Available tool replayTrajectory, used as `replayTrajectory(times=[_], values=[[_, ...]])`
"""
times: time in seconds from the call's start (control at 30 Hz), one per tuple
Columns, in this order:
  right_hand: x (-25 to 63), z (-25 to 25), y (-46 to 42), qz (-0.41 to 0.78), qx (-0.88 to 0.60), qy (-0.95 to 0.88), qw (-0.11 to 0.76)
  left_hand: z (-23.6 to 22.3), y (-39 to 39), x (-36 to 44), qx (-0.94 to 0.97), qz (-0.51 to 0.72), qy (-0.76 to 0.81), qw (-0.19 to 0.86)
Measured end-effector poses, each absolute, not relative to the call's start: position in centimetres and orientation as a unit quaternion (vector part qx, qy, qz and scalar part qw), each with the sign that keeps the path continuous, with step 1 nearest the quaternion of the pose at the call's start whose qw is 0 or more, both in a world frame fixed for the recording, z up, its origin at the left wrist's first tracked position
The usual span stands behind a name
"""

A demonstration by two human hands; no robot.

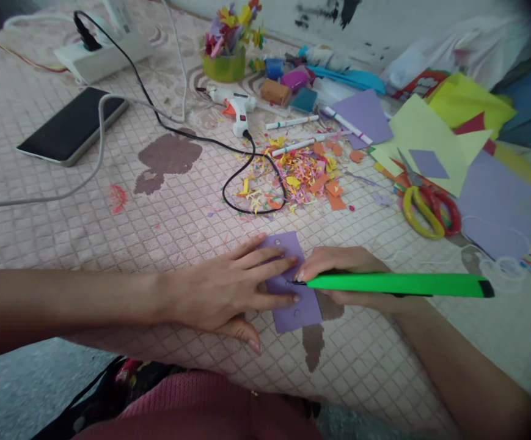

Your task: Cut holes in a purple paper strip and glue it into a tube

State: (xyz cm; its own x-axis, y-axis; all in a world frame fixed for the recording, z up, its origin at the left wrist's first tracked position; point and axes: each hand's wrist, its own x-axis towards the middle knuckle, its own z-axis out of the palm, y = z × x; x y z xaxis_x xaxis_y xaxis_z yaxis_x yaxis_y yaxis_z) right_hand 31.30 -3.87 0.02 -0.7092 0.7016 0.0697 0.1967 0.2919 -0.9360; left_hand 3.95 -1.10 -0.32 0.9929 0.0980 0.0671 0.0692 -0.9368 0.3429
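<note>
A small purple paper rectangle [286,321] lies on the cloth in front of me, with a small hole near its top and small cut marks lower down. Spread across it, my left hand [223,287] presses the sheet flat with its fingers apart. My right hand [343,261] grips a bright green utility knife [402,284] with a black end. The knife lies nearly level, its tip touching the paper between my left fingers. Part of the blade is hidden by my right fingers.
Beyond the paper are a heap of paper scraps [302,174], a glue gun [238,104] and its looping black cord [223,198]. Scissors [423,211] and coloured sheets [498,201] lie right. A phone [75,125] and power strip [104,58] sit left; a green tub [223,66] stands behind.
</note>
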Motion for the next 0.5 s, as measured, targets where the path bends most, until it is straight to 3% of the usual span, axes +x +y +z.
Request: replayTrajectory(times=[0.5], values=[[31.57,-0.18,-3.61,0.522,-0.28,-0.768,0.244,-0.08,-1.1,3.88,0.983,0.029,0.044,0.175]])
